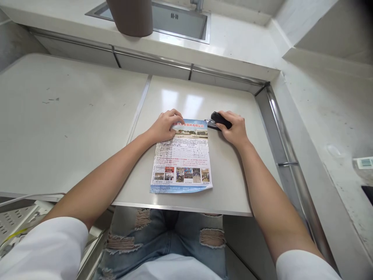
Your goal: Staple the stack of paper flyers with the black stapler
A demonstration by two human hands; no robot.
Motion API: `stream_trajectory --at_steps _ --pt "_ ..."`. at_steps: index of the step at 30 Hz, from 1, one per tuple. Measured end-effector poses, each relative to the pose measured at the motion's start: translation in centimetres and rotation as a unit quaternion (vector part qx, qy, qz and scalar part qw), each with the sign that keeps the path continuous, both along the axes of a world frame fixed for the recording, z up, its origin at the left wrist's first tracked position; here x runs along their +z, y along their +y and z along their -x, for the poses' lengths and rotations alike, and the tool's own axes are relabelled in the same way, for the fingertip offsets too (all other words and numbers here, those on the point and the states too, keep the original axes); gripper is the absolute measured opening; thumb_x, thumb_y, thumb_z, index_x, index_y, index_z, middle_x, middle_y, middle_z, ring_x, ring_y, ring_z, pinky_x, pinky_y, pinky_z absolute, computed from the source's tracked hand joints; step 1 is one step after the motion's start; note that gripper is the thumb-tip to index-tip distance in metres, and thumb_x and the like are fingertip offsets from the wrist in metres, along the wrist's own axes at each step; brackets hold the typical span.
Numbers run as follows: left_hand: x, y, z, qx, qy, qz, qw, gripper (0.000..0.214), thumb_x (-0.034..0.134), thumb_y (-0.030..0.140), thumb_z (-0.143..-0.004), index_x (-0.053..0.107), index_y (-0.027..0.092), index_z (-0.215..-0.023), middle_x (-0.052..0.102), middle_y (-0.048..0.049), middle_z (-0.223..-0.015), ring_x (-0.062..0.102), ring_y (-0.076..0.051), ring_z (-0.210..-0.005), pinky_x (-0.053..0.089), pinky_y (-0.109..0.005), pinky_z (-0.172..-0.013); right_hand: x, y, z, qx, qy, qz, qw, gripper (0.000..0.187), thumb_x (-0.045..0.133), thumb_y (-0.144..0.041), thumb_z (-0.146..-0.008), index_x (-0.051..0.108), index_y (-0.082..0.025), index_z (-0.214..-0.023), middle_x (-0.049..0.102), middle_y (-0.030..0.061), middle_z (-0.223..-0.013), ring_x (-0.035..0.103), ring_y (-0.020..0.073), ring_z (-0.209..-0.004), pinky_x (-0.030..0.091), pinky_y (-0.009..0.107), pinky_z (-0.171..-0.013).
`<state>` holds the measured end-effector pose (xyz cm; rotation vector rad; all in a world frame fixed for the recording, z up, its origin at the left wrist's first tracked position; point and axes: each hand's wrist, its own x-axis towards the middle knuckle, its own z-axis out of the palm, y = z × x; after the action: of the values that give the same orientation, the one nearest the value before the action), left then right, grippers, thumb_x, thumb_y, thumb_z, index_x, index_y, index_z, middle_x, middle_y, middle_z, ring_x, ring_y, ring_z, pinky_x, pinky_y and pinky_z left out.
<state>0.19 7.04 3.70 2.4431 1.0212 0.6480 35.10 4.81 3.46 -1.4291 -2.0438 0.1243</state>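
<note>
A printed flyer [186, 155] with a blue top band, photos and red and black text lies on the white table. My left hand [167, 124] holds its upper left corner, fingers bent and thumb low at the left edge. A black stapler [217, 119] is gripped in my right hand [234, 126], at the flyer's upper right. Its tip points left and meets or overlaps the paper's edge; I cannot tell if paper sits between its jaws. The flyer's lower right corner curls up slightly.
Behind the table [72, 116] runs a counter with a steel sink [189, 25] and a brown bin-like container [132, 17]. A metal rail [272, 105] borders the right side. White rack-like shelving [23, 219] stands at the lower left. A seam splits the tabletop.
</note>
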Motion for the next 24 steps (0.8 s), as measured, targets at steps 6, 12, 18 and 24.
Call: stream_trajectory --at_steps 6,12,18,24 --pt "-0.2 0.2 0.0 0.051 -0.04 0.018 0.998 0.048 0.057 0.004 -0.075 0.075 0.022 -0.115 0.069 -0.0114 -0.132 0.066 -0.03 -0.117 0.054 -0.051 -0.106 0.5 -0.6 0.4 0.066 -0.017 0.004 0.998 0.037 0.067 -0.048 -0.096 0.078 -0.025 -0.124 0.084 0.0127 -0.115 0.076 0.0348 -0.102 0.054 0.052 -0.093" --pt "-0.8 0.5 -0.1 0.081 -0.018 0.022 0.996 0.042 0.058 0.008 -0.08 0.078 0.022 -0.113 0.072 -0.0117 -0.131 0.066 -0.032 -0.122 0.051 -0.055 -0.113 0.9 -1.0 0.5 0.128 0.002 0.012 0.992 0.045 0.067 -0.064 -0.096 0.078 -0.027 -0.12 0.083 0.0098 -0.107 0.076 0.0331 -0.095 0.055 0.051 -0.09" --pt "-0.9 0.5 -0.2 0.113 0.004 0.016 0.993 0.037 0.058 0.009 -0.085 0.079 0.022 -0.114 0.071 -0.0132 -0.133 0.064 -0.035 -0.126 0.049 -0.056 -0.112 0.6 -0.6 -0.4 0.096 -0.026 0.018 0.995 0.043 0.064 -0.056 -0.097 0.075 -0.026 -0.126 0.083 0.0129 -0.114 0.076 0.0359 -0.103 0.053 0.054 -0.095" --pt "-0.6 0.1 -0.6 0.1 0.029 -0.007 0.995 0.027 0.061 0.022 -0.094 0.077 0.021 -0.117 0.07 -0.0152 -0.135 0.061 -0.038 -0.126 0.047 -0.059 -0.11 1.1 -0.8 -0.3 0.038 -0.05 0.006 0.998 0.038 0.063 -0.037 -0.089 0.071 -0.025 -0.125 0.081 0.0133 -0.12 0.074 0.0388 -0.112 0.049 0.057 -0.103"
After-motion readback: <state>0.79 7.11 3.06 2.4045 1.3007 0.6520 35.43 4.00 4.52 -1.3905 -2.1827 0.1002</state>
